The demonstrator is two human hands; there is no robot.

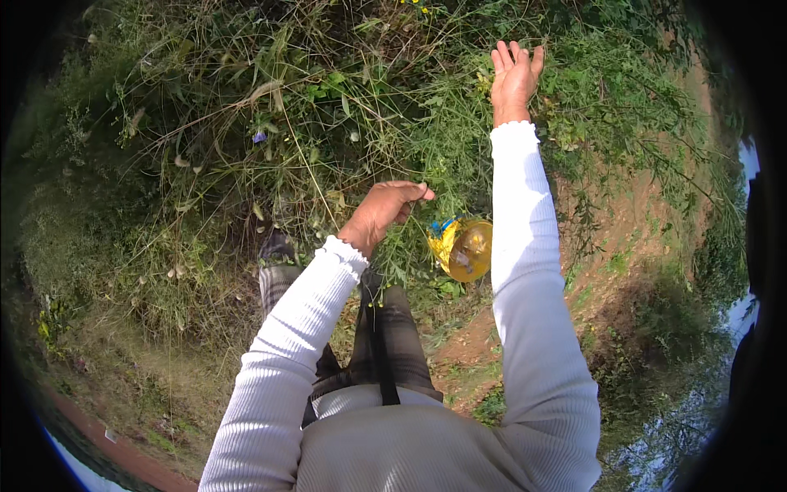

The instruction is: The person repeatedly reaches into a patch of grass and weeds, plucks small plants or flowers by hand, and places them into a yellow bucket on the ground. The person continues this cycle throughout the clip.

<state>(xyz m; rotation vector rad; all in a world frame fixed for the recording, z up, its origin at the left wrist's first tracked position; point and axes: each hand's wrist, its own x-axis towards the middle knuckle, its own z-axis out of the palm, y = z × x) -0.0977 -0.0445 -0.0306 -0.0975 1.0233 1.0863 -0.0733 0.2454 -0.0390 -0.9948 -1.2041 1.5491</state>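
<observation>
My left hand [388, 206] is curled among green stems in front of my legs, with thumb and forefinger close together. Leafy sprigs with small yellow buds [375, 304] hang just below it; whether the fingers grip a stem is hidden. Farther out, my right hand [515, 80] reaches into the feathery green plants [455, 123], palm up and fingers apart, with nothing seen in it. Between my forearms sits a yellow translucent plastic container [470, 251] with a blue part at its far side. Its round end faces me, and small pale and yellow bits show there.
Tangled dry grass [246, 123] with seed heads spreads ahead and to the left. One violet flower [259, 137] and a few yellow flowers [424, 9] stand in it. Bare reddish soil [627, 215] slopes at the right. My legs [399, 344] stand within the growth.
</observation>
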